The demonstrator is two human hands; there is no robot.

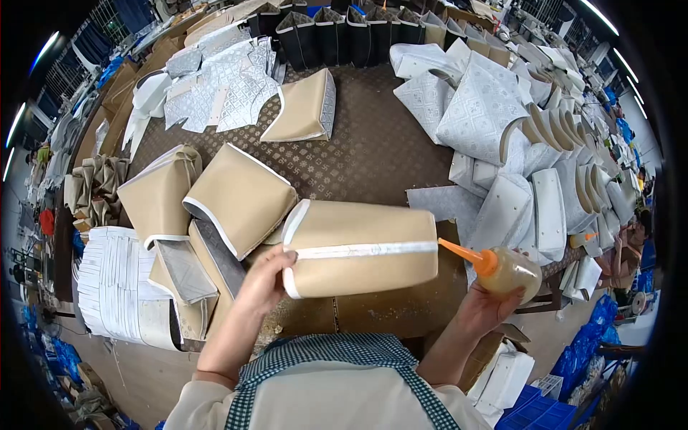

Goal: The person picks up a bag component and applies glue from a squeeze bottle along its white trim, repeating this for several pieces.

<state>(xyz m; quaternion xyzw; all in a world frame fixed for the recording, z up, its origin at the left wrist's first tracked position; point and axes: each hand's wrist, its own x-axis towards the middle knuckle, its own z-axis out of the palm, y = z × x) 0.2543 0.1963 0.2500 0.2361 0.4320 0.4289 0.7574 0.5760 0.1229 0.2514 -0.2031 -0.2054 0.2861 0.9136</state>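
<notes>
My left hand [266, 281] grips the left, white-edged end of a tan piece [365, 276], its thumb on the rim. The piece lies sideways in front of me, with a white strip [344, 251] running along its length. My right hand [489, 307] is wrapped round a clear squeeze bottle [519, 274] of pale yellowish liquid. The bottle's orange nozzle [462, 251] points left, its tip at the right end of the white strip. Whether the tip touches the strip I cannot tell.
More tan pieces [240, 197] lie to the left, above a stack of white strips [115, 279]. Another tan piece [304, 107] rests further back. Patterned silver-grey pieces [484, 107] are heaped at the right. Dark boxes [297, 43] line the back of the brown table [373, 165].
</notes>
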